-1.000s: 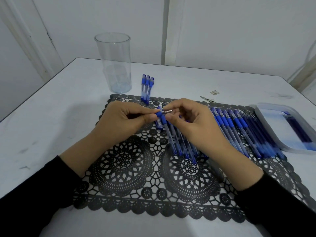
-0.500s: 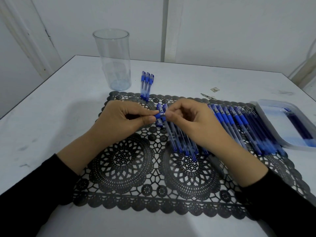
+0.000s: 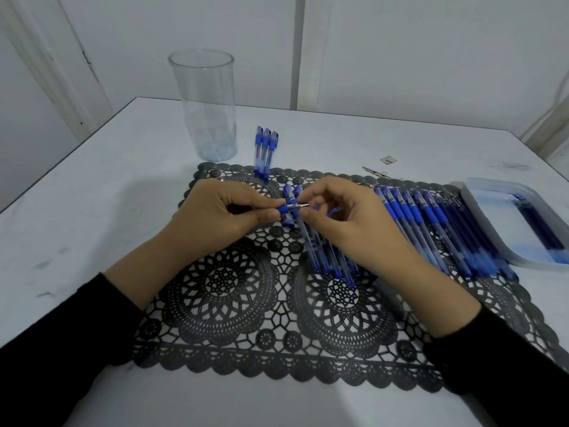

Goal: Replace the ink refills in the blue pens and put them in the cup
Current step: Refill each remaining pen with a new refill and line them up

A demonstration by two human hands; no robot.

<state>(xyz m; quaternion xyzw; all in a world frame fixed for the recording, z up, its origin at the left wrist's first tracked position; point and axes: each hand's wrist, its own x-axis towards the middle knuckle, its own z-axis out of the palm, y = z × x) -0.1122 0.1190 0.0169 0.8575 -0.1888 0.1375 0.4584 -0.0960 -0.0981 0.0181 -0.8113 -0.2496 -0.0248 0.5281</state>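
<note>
1. Nearest you, your black sleeves [image 3: 61,334] frame a black openwork placemat [image 3: 221,291] of lacy rosettes with a scalloped edge; it lies flat on the white, scuffed worktop [image 3: 92,211].
2. Over the mat, your left hand [image 3: 221,217] is curled round a blue pen [image 3: 291,208], thumb and forefinger clamped at its rubbery grip; your right hand [image 3: 348,223] pinches the tapered silver tip; half a second ago those fingers hid the tip and the hands nearly met; now they have drawn slightly apart and the metal shows again; I judge that you are turning the tip on its thread, so this pen's refill swap is unfinished; whether it is loosening or tightening I cannot tell.
3. Under your right hand lies a loose cluster of clear-barrelled blue pens [image 3: 320,257]; further right is a close row of the same pens [image 3: 431,229], side by side; beside it a shallow translucent plastic tray [image 3: 480,195] holds thin dark-blue refills [image 3: 538,229].
4. Beyond, three capped blue pens [image 3: 265,149] lie side by side across the mat's far edge, unmoved.
5. Farthest, the tall clear plastic cup [image 3: 203,109], a smooth cylinder, stands upright near them; no pens are in it yet.
</note>
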